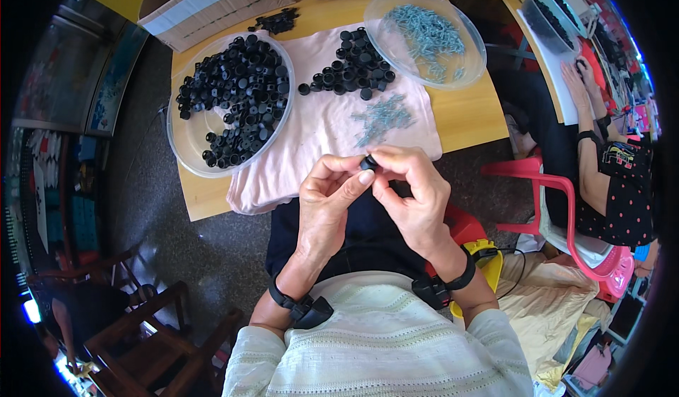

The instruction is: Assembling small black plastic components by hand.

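Note:
Between the fingertips of my left hand (329,192) and my right hand (414,188) is a small round black plastic cap (368,163), held just past the table's near edge. Both hands are closed, thumbs and forefingers pinching it from either side. Whether a small metal piece is also in the fingers is hidden. Just beyond them, thin silvery metal pins (382,118) lie loose on a pink cloth (318,128). Farther back on the cloth sits a pile of similar black caps (352,68).
A clear round tub (288,114) of black caps stands at the left. At the back right, a clear bowl (475,50) holds many metal pins. Behind are small black parts (276,21) and a cardboard box (219,12). Another person (612,178) works at the right, near a pink chair (566,185).

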The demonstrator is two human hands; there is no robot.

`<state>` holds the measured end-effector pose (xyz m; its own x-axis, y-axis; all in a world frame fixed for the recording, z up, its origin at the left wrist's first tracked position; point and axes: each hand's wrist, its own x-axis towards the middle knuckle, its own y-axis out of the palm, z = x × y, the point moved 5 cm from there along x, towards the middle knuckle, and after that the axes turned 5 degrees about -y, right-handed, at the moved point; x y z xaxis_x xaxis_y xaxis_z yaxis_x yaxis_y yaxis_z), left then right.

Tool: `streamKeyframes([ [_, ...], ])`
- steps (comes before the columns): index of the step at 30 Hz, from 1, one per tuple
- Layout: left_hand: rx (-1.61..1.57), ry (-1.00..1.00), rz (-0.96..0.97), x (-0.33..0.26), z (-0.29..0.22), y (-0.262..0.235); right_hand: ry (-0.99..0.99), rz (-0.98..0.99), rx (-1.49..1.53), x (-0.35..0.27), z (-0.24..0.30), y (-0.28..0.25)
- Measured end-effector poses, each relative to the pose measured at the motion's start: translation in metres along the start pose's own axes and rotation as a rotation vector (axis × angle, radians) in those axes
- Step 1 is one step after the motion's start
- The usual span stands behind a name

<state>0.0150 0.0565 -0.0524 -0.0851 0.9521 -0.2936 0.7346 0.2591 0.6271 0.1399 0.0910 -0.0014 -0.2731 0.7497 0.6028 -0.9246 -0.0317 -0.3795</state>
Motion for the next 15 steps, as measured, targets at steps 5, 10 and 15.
streamKeyframes([
  [5,-0.103,-0.036,0.073,0.003,-0.015,0.006,0.116,0.020,0.138,0.016,0.002,0.006],
  [10,-0.104,0.009,0.061,0.009,-0.015,-0.007,-0.100,0.158,-0.139,0.031,0.008,0.013],
  [15,0.136,0.092,0.013,0.010,-0.044,-0.010,-0.191,0.213,-0.161,0.057,0.002,0.022],
])
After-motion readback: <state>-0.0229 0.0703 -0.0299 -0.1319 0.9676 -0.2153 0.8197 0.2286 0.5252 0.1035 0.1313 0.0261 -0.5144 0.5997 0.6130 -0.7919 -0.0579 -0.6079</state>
